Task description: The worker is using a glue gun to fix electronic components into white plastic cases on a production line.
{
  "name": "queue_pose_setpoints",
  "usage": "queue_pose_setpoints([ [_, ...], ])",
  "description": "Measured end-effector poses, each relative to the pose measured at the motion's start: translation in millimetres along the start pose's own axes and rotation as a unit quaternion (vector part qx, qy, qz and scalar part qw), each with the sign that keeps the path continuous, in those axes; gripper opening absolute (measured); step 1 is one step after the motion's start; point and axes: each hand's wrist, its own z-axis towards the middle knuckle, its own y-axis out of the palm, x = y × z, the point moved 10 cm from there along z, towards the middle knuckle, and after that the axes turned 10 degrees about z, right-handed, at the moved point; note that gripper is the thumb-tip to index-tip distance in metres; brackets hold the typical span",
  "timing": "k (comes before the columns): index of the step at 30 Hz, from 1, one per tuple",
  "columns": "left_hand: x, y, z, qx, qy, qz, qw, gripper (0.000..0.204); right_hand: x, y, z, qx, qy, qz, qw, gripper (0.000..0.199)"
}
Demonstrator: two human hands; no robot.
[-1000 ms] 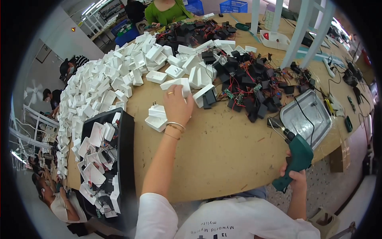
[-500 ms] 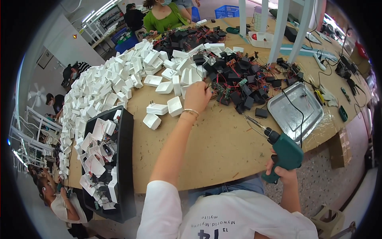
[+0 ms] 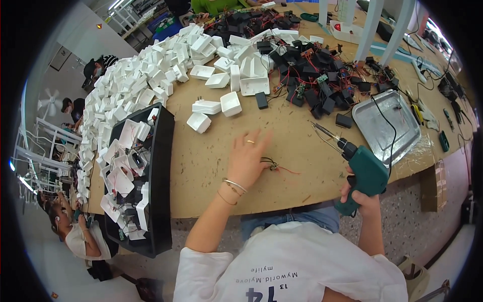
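Note:
My left hand (image 3: 249, 158) is low over the brown tabletop, its fingers stretched apart and slightly blurred. Beside its thumb is a small circuit board (image 3: 273, 166) with black and red wires; whether the thumb touches the wires is hard to tell. My right hand (image 3: 359, 196) is wrapped round the handle of a green soldering gun (image 3: 370, 168), whose metal tip points up and left above the table. Beyond my left hand are a white plastic housing (image 3: 231, 104) with its hollow side up and a small black block (image 3: 261, 100).
White housings (image 3: 146, 75) are heaped along the left and far side. Black parts with wires (image 3: 322, 80) form a pile at the back. A black crate (image 3: 163, 166) of housings stands at left, a metal tray (image 3: 387, 126) at right. White posts (image 3: 370, 32) rise behind; other people sit beyond.
My left hand has drawn back from the black pile toward me and its fingers have spread. A wired circuit board now shows beside it. The soldering gun remains in my right hand.

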Motion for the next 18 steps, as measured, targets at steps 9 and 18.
queue_pose_setpoints([
  [9,45,36,-9,-0.112,0.124,-0.200,0.965,0.026,-15,25,-3,-0.015,-0.112,0.123,0.986,0.063],
  [18,71,17,-17,-0.214,-0.071,-0.822,0.523,0.019,10,50,12,0.119,0.008,-0.018,0.993,0.052],
])
